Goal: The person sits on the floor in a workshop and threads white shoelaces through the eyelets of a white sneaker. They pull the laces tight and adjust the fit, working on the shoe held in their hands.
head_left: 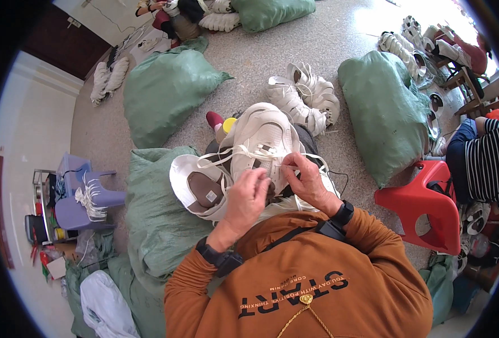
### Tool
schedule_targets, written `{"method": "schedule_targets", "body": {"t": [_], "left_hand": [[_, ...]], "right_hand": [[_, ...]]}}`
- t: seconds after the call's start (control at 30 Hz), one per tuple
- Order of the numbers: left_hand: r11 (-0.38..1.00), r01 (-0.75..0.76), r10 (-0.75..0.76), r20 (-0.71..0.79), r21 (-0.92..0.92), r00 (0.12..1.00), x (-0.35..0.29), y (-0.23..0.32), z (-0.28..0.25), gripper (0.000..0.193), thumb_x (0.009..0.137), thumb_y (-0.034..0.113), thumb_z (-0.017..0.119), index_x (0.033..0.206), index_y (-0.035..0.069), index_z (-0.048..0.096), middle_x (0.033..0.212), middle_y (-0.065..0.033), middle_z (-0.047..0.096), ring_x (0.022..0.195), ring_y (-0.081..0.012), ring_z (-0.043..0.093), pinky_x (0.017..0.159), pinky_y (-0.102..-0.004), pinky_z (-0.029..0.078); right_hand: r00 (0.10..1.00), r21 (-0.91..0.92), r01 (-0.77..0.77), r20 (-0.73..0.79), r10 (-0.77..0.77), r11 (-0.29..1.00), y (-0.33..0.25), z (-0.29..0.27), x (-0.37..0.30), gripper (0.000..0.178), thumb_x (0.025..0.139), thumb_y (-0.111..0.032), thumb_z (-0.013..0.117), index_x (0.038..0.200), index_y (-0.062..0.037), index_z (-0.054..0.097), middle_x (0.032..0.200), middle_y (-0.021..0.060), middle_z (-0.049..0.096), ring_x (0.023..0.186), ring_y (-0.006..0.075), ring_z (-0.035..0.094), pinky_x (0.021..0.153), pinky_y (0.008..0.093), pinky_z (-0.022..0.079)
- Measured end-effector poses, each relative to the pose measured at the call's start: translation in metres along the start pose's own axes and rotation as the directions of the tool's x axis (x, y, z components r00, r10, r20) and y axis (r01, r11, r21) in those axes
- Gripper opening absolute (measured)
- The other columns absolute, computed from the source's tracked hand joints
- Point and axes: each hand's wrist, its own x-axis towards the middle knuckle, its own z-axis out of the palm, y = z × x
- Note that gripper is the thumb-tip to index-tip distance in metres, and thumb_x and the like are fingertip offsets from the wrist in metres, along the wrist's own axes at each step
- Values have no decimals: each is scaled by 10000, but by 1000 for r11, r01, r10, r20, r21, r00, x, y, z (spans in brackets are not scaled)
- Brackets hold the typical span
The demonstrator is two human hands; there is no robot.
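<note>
A white sneaker upper [262, 130] lies on my lap with its toe pointing away from me. White shoelace [244, 151] runs through its eyelets, and loose loops hang at both sides. My right hand [311, 183] pinches the lace at the right of the eyelets. Close by, my left hand [248, 198] is closed over the shoe's left side, fingertips together; anything between them is too small to make out. Another white shoe [196, 188], with a brown insole, rests on its side left of my left hand.
Green sacks [168, 93] stand ahead, at left and at right [376, 107]. Stacked white shoes [306, 98] lie on the floor ahead. A purple stool [86, 213] bears a lace bundle [90, 197]. A red stool [424, 208] stands right, near a seated person in stripes [483, 163].
</note>
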Motion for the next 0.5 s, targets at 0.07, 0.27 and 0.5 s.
{"method": "schedule_targets", "body": {"t": [0.07,0.27,0.5], "left_hand": [[955,146,-139,47,-259,989,-1,-2,14,228,984,84,605,1180,-31,616,943,-116,678,744,-206,675,684,-316,552],[787,330,-313,124,-522,942,7,-14,30,252,1026,87,546,1225,-41,633,867,-50,679,738,-95,659,667,-254,574],[880,262,-226,137,-397,964,22,-24,30,189,1015,70,571,1126,-40,676,833,-9,671,680,-60,616,610,-233,548]], "right_hand": [[999,28,-32,-3,32,999,3,0,-1,107,904,-28,638,989,-30,574,823,154,639,753,325,664,655,382,518],[1000,-41,27,6,-27,999,4,2,1,106,897,-32,650,979,-23,583,820,141,636,743,324,652,662,383,519],[993,-120,110,62,-103,987,-13,5,-6,386,815,-144,770,1068,11,523,940,183,573,896,374,608,779,425,500]]}}
